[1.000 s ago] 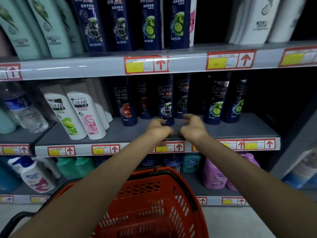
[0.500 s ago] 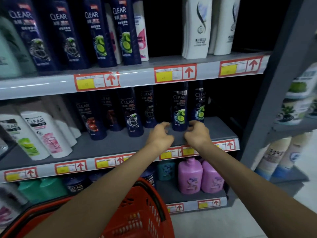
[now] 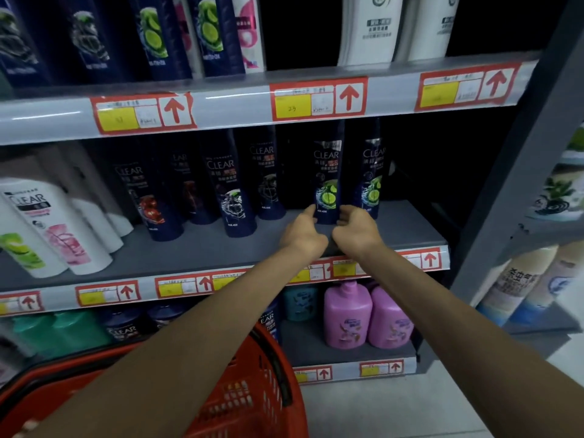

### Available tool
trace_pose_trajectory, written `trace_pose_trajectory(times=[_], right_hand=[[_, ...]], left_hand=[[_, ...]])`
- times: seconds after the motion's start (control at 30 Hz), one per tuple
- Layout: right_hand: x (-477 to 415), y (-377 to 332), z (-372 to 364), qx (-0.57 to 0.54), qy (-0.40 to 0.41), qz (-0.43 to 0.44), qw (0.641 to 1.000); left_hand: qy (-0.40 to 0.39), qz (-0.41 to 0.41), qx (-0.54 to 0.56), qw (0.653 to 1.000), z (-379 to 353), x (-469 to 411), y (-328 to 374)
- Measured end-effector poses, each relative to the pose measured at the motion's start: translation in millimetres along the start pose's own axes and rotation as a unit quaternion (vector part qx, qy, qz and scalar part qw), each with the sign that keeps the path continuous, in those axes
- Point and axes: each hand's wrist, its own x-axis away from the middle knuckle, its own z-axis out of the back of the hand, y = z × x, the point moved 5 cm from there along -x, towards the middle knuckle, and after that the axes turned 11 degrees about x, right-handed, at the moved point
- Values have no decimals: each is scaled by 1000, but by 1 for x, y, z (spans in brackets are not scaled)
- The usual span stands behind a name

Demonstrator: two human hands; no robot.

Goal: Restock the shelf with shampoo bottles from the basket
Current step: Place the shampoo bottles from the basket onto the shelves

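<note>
Your left hand and right hand have slid toward 3 o'clock along the shelf. Both now grip the base of the lime shampoo bottle, upright at their 12 o'clock. You're likely just facing it. The basket waits at 7 o'clock.

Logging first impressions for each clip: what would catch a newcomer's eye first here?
At centre, the left hand and right hand hold the base of an upright dark blue Clear shampoo bottle with a lime picture on the grey middle shelf. Towards the bottom left sits a red plastic mesh basket.
</note>
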Motion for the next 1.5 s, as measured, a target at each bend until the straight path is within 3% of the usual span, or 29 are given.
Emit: trace_pose_trajectory(times=[0.33, 0.7, 0.83, 0.97, 1.27, 1.5], right_hand=[[-5, -2, 4, 5, -4, -6, 1000], [-9, -1, -1, -3, -18, -2, 1000], [-1, 9, 25, -23, 80, -51, 995], [6, 23, 51, -16, 151, -75, 986], [-10, 32, 58, 47, 123, -36, 991], [-20, 32, 56, 42, 173, -13, 984]], left_hand=[[32, -8, 31, 999, 1, -8, -5], [9, 14, 54, 998, 3, -1, 2], [43, 1, -11, 999, 5, 10, 10], [14, -18, 9, 1000, -6, 11, 19], [-53, -36, 51, 997, -36, 8, 33], [-33, -42, 65, 996, -39, 2, 29]])
